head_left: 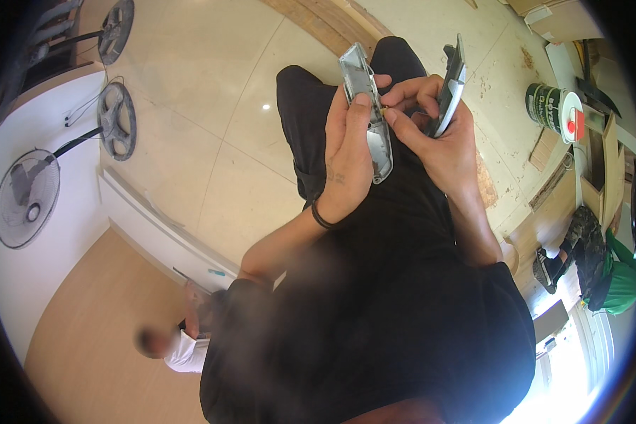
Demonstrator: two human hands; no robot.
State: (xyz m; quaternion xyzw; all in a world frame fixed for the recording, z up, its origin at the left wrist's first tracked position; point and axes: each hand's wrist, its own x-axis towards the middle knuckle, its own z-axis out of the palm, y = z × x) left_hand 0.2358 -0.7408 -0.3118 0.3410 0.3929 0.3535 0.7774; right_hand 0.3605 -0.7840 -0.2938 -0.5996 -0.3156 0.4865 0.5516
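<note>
Hollow grey casing half [379, 141], open side up, lies over the wearer's lap, long axis running away from the body; taken as landmark. Left hand [348, 159] is clamped on it, thumb laid along its inner face. Right hand [442, 152], just right of the casing half, is closed around a second piece, the grey-and-black casing part [452, 99], which stands steeply tilted and apart from the landmark. Thumb and index finger of the same hand come together at the landmark's right edge, by a small yellowish bit; cannot tell whether they grip it. Beneath the landmark: black trousers [298, 127]. Beyond its far end: wooden boards [332, 22] on the tiled floor [240, 116]. Well right of it: dark green can [544, 107] with red cap [578, 127]; nearer the wearer on that side, green cloth [618, 279]. Far left of it: pedestal fan [28, 198]. Left and nearer the wearer: co-worker in white top [186, 353].
</note>
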